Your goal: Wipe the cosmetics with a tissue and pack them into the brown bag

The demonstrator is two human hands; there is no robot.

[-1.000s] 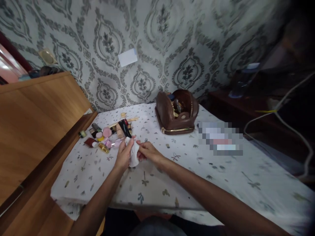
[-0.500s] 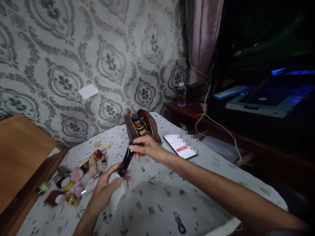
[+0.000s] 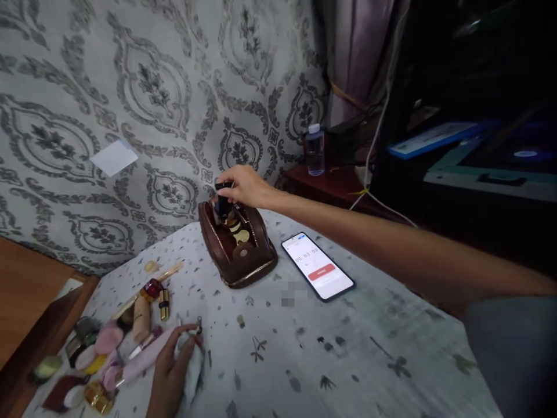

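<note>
My right hand (image 3: 243,187) pinches a glossy black cosmetic bottle (image 3: 224,200) by its upper end, its lower part inside the open brown makeup bag (image 3: 217,255). Gold-coloured items (image 3: 240,235) lie inside the bag, whose zip is undone. Low in the view, my left hand (image 3: 172,363) is closed around a pale cloth (image 3: 191,363) above the patterned tablecloth. Left of that hand lies a cluster of cosmetics: a beige tube (image 3: 141,318), a red-capped jar (image 3: 152,288), a small gold-and-black bottle (image 3: 163,304) and a pink tube (image 3: 145,354).
A phone (image 3: 319,267) with a lit timer lies right of the bag. A clear bottle (image 3: 315,151) stands on a dark red surface behind, near a white cable (image 3: 378,133). A wooden panel (image 3: 30,302) borders the left side, and the wallpapered wall rises behind.
My right hand has carried the black bottle away from the cloth in my left hand, up and into the bag's opening. My left hand has sunk lower, still with the cloth.
</note>
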